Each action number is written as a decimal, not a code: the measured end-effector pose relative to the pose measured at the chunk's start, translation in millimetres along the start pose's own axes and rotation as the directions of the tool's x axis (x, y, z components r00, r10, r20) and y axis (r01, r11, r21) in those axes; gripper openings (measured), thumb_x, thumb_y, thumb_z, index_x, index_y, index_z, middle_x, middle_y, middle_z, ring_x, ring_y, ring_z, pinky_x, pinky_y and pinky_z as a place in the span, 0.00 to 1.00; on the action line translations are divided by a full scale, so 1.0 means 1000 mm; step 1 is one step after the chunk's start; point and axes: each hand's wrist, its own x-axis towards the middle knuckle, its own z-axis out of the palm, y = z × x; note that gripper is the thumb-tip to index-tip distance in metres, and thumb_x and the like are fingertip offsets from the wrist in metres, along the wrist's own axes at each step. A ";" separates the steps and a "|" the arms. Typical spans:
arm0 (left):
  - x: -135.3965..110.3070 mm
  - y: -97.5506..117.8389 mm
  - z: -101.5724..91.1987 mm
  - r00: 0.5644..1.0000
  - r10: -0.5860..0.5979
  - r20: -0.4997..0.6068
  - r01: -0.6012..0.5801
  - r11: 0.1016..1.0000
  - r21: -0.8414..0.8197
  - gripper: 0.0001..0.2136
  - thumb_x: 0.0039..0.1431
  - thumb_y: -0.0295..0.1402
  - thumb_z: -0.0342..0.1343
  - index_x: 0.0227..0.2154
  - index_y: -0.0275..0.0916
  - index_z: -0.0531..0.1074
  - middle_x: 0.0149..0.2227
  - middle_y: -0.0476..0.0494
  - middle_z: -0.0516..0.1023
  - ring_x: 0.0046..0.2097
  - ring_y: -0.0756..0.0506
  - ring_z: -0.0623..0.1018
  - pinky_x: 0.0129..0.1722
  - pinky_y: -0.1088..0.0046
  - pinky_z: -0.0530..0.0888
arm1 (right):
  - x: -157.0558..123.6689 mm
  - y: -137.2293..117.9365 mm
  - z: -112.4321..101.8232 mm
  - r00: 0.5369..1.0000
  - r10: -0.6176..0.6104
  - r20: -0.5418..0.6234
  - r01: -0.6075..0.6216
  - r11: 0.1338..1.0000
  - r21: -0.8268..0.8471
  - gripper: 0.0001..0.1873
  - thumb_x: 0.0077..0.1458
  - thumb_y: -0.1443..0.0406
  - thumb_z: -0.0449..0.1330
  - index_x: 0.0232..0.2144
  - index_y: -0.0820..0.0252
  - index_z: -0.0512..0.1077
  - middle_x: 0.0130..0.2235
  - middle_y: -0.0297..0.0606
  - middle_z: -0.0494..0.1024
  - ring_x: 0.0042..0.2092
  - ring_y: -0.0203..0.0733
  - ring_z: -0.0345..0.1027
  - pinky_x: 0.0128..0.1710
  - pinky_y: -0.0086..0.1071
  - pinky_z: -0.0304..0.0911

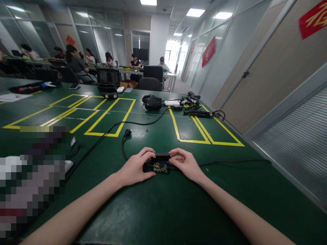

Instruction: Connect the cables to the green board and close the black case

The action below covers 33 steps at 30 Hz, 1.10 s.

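Observation:
Between my hands, low over the green table, is an opened power adapter with a circuit board (160, 167) showing copper coils and small parts. A black casing piece (161, 157) stands tilted along the board's far side. My left hand (136, 166) is closed around the left end, its fingertips on the casing's left edge and its thumb at the board's near side. My right hand (186, 165) pinches the casing piece's right end with thumb and fingers. Black cords leave the adapter on both sides; a black plug (128, 132) lies beyond my left hand.
A black cord (232, 161) runs right across the green table (163, 211). Yellow tape (102, 135) marks rectangles farther off. A black headset (152, 102) and tangled black gear (192, 105) lie at the far side. A blurred-out area covers the left. Several people sit at tables behind.

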 end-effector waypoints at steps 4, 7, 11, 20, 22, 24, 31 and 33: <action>0.000 0.000 -0.001 1.000 0.001 -0.013 -0.001 1.000 0.006 0.20 0.50 0.28 0.67 0.43 0.43 0.66 0.56 0.43 0.72 0.42 0.45 0.79 0.44 0.65 0.78 | -0.001 -0.002 0.000 1.000 0.017 -0.008 -0.017 1.000 0.025 0.16 0.45 0.59 0.72 0.35 0.59 0.76 0.37 0.37 0.82 0.35 0.41 0.80 0.34 0.31 0.74; 0.000 -0.001 -0.001 1.000 0.017 -0.019 -0.017 1.000 0.007 0.21 0.50 0.28 0.68 0.43 0.43 0.64 0.55 0.43 0.72 0.42 0.45 0.79 0.43 0.66 0.77 | -0.002 -0.002 0.001 1.000 0.028 0.000 -0.028 0.999 0.034 0.17 0.45 0.58 0.72 0.36 0.59 0.75 0.35 0.35 0.82 0.35 0.42 0.80 0.33 0.31 0.73; 0.000 -0.002 0.000 0.999 0.025 -0.020 -0.025 1.000 0.013 0.20 0.50 0.29 0.67 0.43 0.43 0.64 0.55 0.44 0.72 0.43 0.45 0.78 0.43 0.67 0.77 | -0.003 -0.002 0.001 0.999 0.046 0.013 -0.047 0.998 0.042 0.18 0.45 0.57 0.72 0.36 0.59 0.74 0.31 0.34 0.81 0.34 0.42 0.80 0.33 0.31 0.73; 0.000 -0.006 0.001 1.000 -0.005 0.007 0.005 1.000 -0.016 0.19 0.51 0.29 0.68 0.41 0.43 0.63 0.51 0.46 0.73 0.41 0.45 0.76 0.41 0.68 0.74 | -0.004 -0.004 -0.002 0.996 -0.036 0.084 0.041 0.997 -0.059 0.12 0.51 0.59 0.69 0.36 0.58 0.75 0.35 0.37 0.83 0.38 0.44 0.81 0.40 0.36 0.76; -0.001 -0.006 0.001 1.000 -0.013 0.014 0.013 0.999 -0.030 0.19 0.51 0.29 0.68 0.42 0.43 0.64 0.49 0.46 0.74 0.41 0.46 0.76 0.40 0.69 0.74 | -0.005 -0.006 -0.004 0.988 -0.094 0.123 0.104 0.991 -0.083 0.09 0.52 0.62 0.67 0.36 0.58 0.75 0.37 0.37 0.82 0.40 0.44 0.80 0.43 0.38 0.76; -0.001 -0.005 0.000 0.999 -0.025 0.020 0.026 0.999 -0.032 0.19 0.52 0.29 0.68 0.43 0.43 0.65 0.47 0.47 0.74 0.40 0.46 0.76 0.39 0.69 0.74 | -0.005 -0.009 -0.007 0.971 -0.172 0.169 0.193 0.975 -0.113 0.05 0.55 0.65 0.64 0.36 0.58 0.77 0.38 0.38 0.81 0.42 0.44 0.79 0.46 0.40 0.75; -0.001 -0.001 -0.001 0.999 -0.017 0.040 0.018 1.000 -0.016 0.18 0.53 0.28 0.67 0.44 0.43 0.68 0.44 0.48 0.75 0.42 0.44 0.78 0.42 0.68 0.76 | -0.009 -0.016 -0.012 0.865 -0.389 0.316 0.475 0.838 -0.269 0.06 0.59 0.71 0.59 0.33 0.58 0.76 0.42 0.42 0.79 0.43 0.43 0.76 0.45 0.38 0.72; 0.000 -0.001 -0.002 0.999 0.017 0.046 -0.016 1.000 -0.007 0.16 0.55 0.28 0.66 0.44 0.43 0.69 0.45 0.46 0.75 0.44 0.43 0.78 0.45 0.67 0.76 | -0.010 -0.015 -0.012 0.844 -0.401 0.356 0.510 0.806 -0.302 0.06 0.58 0.70 0.61 0.37 0.57 0.76 0.44 0.42 0.78 0.44 0.43 0.75 0.46 0.38 0.72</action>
